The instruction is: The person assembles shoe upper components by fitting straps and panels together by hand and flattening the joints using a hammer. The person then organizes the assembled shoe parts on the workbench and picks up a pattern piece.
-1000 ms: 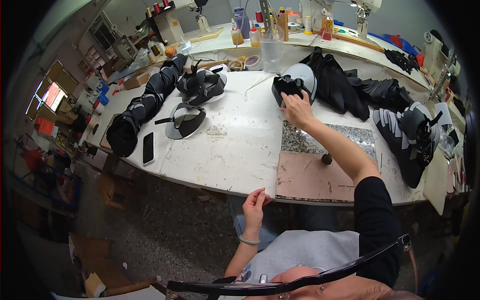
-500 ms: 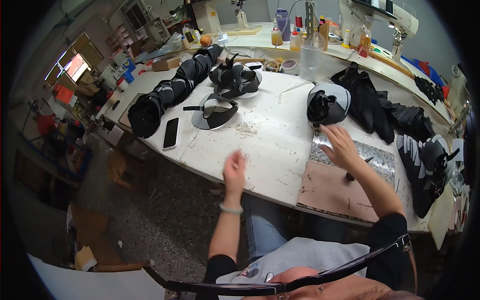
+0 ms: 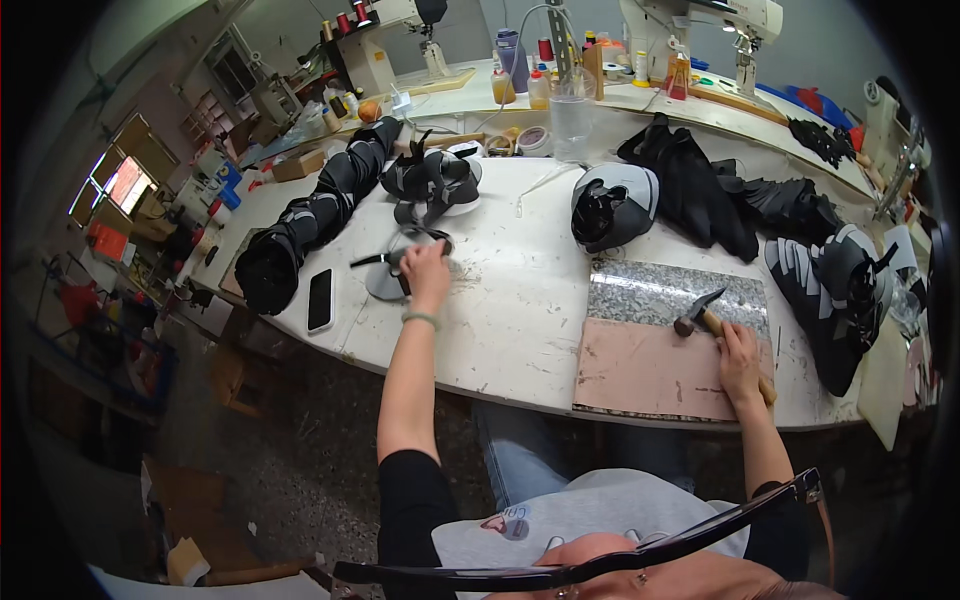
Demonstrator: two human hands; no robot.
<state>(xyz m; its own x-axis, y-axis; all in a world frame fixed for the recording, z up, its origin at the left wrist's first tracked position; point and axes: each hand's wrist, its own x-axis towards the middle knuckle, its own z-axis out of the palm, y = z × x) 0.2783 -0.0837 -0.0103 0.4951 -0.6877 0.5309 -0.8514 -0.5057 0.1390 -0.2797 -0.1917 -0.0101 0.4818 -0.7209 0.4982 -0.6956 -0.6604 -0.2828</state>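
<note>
My left hand (image 3: 428, 275) reaches to the far left part of the white table. Its fingers close on the edge of a grey and black shoe upper (image 3: 383, 284) with a dark strap, which lies on the tabletop. Over on the right, my right hand (image 3: 740, 358) grips the wooden handle of a hammer (image 3: 712, 322). The hammer's dark head rests on a pinkish pad (image 3: 640, 365), in front of a speckled stone slab (image 3: 640, 292). Under my palm, part of the handle is hidden.
Beyond the slab sits a grey and black pile of uppers (image 3: 630, 195), with black pieces (image 3: 690, 185) beside it. More uppers (image 3: 835, 290) lie at the right. A phone (image 3: 320, 300) lies near a long row of nested black uppers (image 3: 320, 210). A clear cup (image 3: 571, 125) stands behind.
My left hand has moved forward and left onto the shoe upper. My right hand has left the grey and black pile, come back toward me and taken hold of the hammer.
</note>
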